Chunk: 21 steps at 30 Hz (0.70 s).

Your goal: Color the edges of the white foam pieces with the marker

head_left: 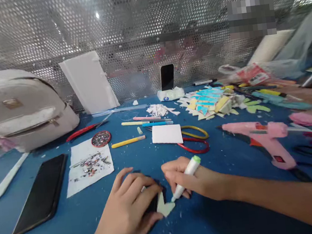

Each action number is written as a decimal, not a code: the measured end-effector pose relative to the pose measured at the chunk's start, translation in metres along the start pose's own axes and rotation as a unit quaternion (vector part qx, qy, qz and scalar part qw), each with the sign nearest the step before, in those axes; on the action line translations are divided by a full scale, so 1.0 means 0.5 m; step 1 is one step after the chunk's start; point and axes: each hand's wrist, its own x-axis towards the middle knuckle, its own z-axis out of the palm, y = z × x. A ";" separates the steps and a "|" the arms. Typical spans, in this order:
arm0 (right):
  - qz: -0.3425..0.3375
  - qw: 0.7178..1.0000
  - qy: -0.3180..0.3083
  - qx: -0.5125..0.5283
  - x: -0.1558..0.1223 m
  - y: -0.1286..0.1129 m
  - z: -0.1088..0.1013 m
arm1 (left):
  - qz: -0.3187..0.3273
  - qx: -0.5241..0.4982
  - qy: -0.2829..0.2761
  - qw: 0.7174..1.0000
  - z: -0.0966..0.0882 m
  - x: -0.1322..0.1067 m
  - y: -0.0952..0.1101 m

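My right hand (205,182) is closed around a white marker (189,169) with a green end. The marker slants down, and its tip touches the edge of a small pale green cut-out piece (164,207) with a notched shape. With bent fingers, my left hand (129,202) holds that piece against the blue table (212,219); part of it is hidden under the fingers. Something dark shows beneath the left hand, too covered to make out. Beyond the hands lie a white rectangular block (166,134) and scissors with a red handle (195,146).
A pink glue gun (265,138) lies at right. Behind are a pile of coloured cut pieces (210,101), a yellow marker (128,142) and an upright phone (167,77). At left are a dark phone (41,194), paper with small bits (75,175) and a white backpack (20,110).
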 end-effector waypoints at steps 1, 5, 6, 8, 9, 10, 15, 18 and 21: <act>-0.001 1.000 -0.001 0.004 0.000 -0.001 0.001 | -0.002 0.002 -0.005 1.000 0.000 -0.002 0.000; -0.011 1.000 -0.003 0.005 0.000 -0.001 0.002 | -0.005 0.008 -0.012 1.000 0.001 -0.007 0.000; -0.013 1.000 -0.003 0.002 0.000 -0.001 0.002 | -0.004 0.008 -0.010 1.000 0.001 -0.007 0.000; -0.020 1.000 -0.003 -0.005 0.001 -0.002 0.000 | -0.001 0.005 -0.008 1.000 0.000 -0.007 -0.001; -0.020 1.000 -0.003 -0.007 0.001 -0.002 0.000 | -0.001 0.004 -0.008 1.000 0.000 -0.006 -0.001; -0.019 1.000 -0.004 -0.007 0.001 -0.003 -0.001 | -0.001 0.003 -0.009 1.000 0.000 -0.006 -0.001; -0.016 1.000 -0.009 -0.006 0.001 -0.003 0.000 | -0.003 0.003 -0.014 1.000 -0.001 -0.006 0.000; -0.016 1.000 -0.010 -0.005 0.001 -0.001 0.002 | -0.001 0.002 -0.014 1.000 0.000 -0.006 0.000; -0.015 1.000 0.008 0.008 -0.002 -0.002 0.003 | 0.007 0.000 -0.009 1.000 0.000 -0.004 -0.001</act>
